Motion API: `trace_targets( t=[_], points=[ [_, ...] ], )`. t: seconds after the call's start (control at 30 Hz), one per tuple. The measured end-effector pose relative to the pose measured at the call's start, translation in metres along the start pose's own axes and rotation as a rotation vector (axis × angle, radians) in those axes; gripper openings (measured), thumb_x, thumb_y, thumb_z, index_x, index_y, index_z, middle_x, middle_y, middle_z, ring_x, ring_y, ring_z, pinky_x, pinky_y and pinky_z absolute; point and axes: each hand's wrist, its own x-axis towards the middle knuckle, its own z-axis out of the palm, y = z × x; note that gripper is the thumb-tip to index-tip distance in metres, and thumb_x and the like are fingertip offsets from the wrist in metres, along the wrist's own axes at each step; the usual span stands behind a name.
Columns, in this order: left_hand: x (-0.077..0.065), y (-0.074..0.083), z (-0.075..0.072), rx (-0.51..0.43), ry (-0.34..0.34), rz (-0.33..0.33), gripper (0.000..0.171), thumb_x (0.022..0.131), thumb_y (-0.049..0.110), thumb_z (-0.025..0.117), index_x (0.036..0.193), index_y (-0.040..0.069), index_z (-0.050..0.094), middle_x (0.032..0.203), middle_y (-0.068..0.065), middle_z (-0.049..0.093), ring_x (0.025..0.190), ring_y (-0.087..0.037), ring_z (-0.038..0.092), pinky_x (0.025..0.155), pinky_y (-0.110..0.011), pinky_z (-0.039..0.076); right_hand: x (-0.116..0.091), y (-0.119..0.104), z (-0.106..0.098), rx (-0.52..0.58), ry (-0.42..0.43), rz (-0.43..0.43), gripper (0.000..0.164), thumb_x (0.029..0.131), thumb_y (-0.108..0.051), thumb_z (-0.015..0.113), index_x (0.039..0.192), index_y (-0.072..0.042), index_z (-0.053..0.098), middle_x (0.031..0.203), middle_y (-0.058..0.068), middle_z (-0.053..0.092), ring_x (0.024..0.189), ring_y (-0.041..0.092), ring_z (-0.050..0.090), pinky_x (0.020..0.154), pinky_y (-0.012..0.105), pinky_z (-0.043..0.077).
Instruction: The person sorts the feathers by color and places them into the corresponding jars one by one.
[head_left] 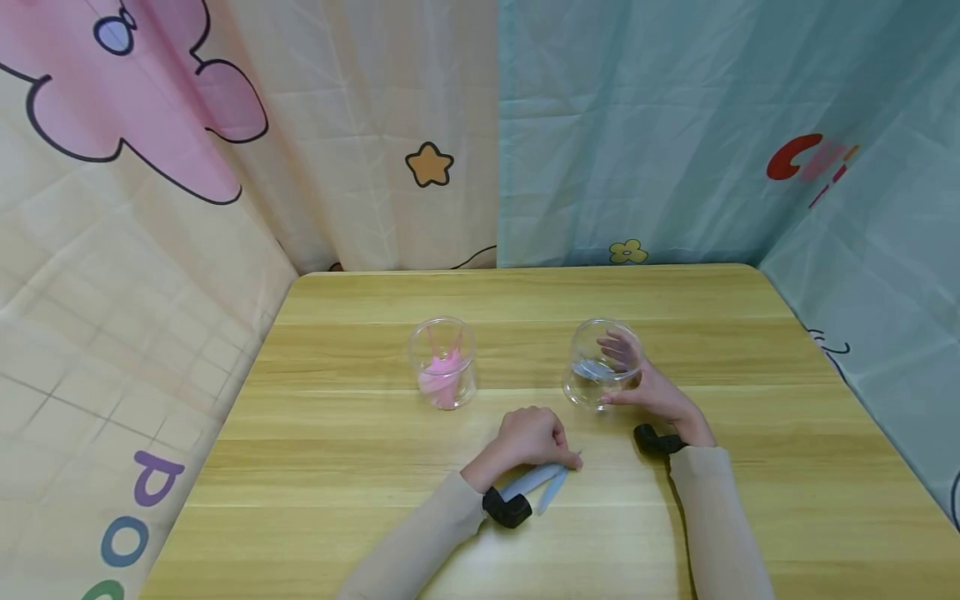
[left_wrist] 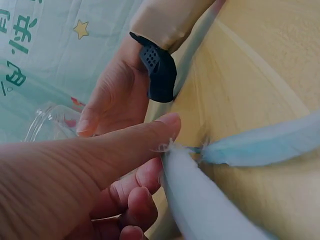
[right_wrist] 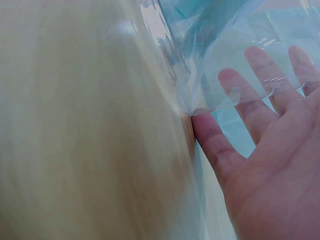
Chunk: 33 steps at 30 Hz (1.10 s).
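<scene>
In the head view, my left hand [head_left: 531,437] is low over the table, thumb and fingers pinching at the quill end of a pale blue feather [left_wrist: 200,195]. A second light blue feather [left_wrist: 265,140] lies beside it, its bare quill reaching toward the thumb tip. My right hand [head_left: 651,392] holds a clear cup [head_left: 581,392] from its right side, thumb at the near lower wall and fingers spread round behind. Seen through the wall, those fingers [right_wrist: 250,107] are bent. A pale blue patch shows inside this cup.
Another clear cup [head_left: 467,383] stands to the left with pink feathers [head_left: 442,375] in it. The wooden table [head_left: 337,467] ends at printed curtains [head_left: 375,167] at the back and sides. A black camera mount [head_left: 507,508] sits on the left wrist, a similar one [head_left: 656,440] on the right.
</scene>
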Motion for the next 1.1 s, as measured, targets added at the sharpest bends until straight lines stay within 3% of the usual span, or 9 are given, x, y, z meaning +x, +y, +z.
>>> trace_targets(
  t=[0.33,0.6,0.93,1.1],
  points=[
    [0.001,0.000,-0.016,-0.199,0.013,0.033,0.027,0.074,0.052,0.075,0.062,0.029,0.066,0.059,0.020,0.056,0.055,-0.002,0.049,0.050,-0.022,0.038,0.002,-0.002,0.000,-0.007,0.000,-0.001,0.097,0.073,0.017,0.071,0.145,0.002,0.008,0.145,0.033,0.018,0.133,0.051,0.015,0.101,0.067,0.013],
    [0.003,0.000,-0.031,-0.367,0.036,0.113,0.022,0.078,0.043,0.076,0.071,0.023,0.071,0.064,0.016,0.059,0.056,-0.002,0.047,0.051,-0.020,0.038,0.002,-0.003,0.000,0.001,-0.002,-0.006,0.097,0.073,0.017,0.071,0.146,0.000,0.009,0.145,0.034,0.018,0.132,0.052,0.015,0.101,0.068,0.013],
    [0.011,0.013,-0.067,-0.642,0.199,0.242,0.017,0.084,0.030,0.073,0.082,0.014,0.072,0.064,0.006,0.056,0.057,-0.009,0.045,0.049,-0.021,0.035,0.001,0.002,-0.001,0.010,-0.005,-0.004,0.097,0.074,0.015,0.072,0.146,-0.002,0.009,0.146,0.033,0.017,0.133,0.051,0.015,0.101,0.067,0.013],
    [0.020,0.026,-0.085,-0.771,0.319,0.253,0.017,0.087,0.027,0.071,0.086,0.010,0.072,0.069,0.004,0.060,0.060,-0.010,0.046,0.051,-0.022,0.037,0.000,0.001,0.000,0.003,0.004,0.018,0.096,0.074,0.015,0.071,0.146,0.000,0.008,0.145,0.033,0.019,0.132,0.051,0.016,0.101,0.067,0.014]
  ],
)
